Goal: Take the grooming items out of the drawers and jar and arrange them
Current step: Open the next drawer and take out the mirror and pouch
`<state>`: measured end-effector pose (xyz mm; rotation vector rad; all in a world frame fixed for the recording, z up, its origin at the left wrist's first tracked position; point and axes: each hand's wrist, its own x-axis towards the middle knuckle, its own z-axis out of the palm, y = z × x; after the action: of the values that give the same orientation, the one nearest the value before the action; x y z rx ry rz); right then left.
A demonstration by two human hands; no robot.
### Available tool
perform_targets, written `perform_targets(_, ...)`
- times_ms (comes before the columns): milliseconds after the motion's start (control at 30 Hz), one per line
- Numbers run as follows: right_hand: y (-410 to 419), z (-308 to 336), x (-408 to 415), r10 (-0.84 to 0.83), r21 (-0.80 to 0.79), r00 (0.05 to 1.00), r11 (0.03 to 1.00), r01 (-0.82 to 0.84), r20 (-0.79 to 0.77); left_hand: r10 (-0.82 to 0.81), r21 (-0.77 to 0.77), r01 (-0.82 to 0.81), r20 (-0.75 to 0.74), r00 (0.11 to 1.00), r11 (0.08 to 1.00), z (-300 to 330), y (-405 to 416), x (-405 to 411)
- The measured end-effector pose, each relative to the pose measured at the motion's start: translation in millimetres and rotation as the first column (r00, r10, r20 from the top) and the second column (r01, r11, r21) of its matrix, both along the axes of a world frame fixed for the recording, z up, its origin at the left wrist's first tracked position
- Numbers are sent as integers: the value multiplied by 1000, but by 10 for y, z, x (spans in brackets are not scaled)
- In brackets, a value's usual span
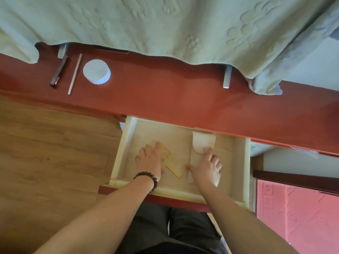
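A pale wooden drawer stands pulled out under the red table top. Inside lies a yellow flat comb with pastel dots; my left hand lies flat over its head, fingers straight. Beside it is a cream snap-button pouch with its flap open. My right hand rests on the pouch, index finger by the snap, thumb spread at the pouch's left edge. On the table top at the far left lie a dark tube, a thin pale stick and a round white jar.
A pale green embossed blanket hangs over the back of the table, with two metal brackets poking out below it. Wood floor lies to the left and a pink textured mat to the right. My dark trousers are below the drawer.
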<state>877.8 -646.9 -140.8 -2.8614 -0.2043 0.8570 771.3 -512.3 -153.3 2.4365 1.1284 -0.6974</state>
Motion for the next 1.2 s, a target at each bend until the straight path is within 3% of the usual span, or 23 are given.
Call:
perform_targets(233,-41,40,77,35,61,999,998,-33,-22,-50,51,46,87,995,998,31,54,-40)
perform_targets(367,-146,76,154,61,129,997,990,-54,-50,-12,-2,13,139,990,1000,39,123,-62)
perform_targets(567,-241,244,190,156,217,988,965,-151,-5,25,6,-28,330,944,1000,194,212,-166)
perform_targets(733,-225,553,157,239,366,971,901,-232,28,54,2,-61,452,891,998,445,317,-308)
perform_targets(1000,-161,1017,11,247,562,968,795,-230,48,26,81,-93,600,800,992,918,522,-384)
perform_targets(1200,231,1228,228,197,621,958,730,-285,208,-49,191,-101,654,755,976,1081,986,2)
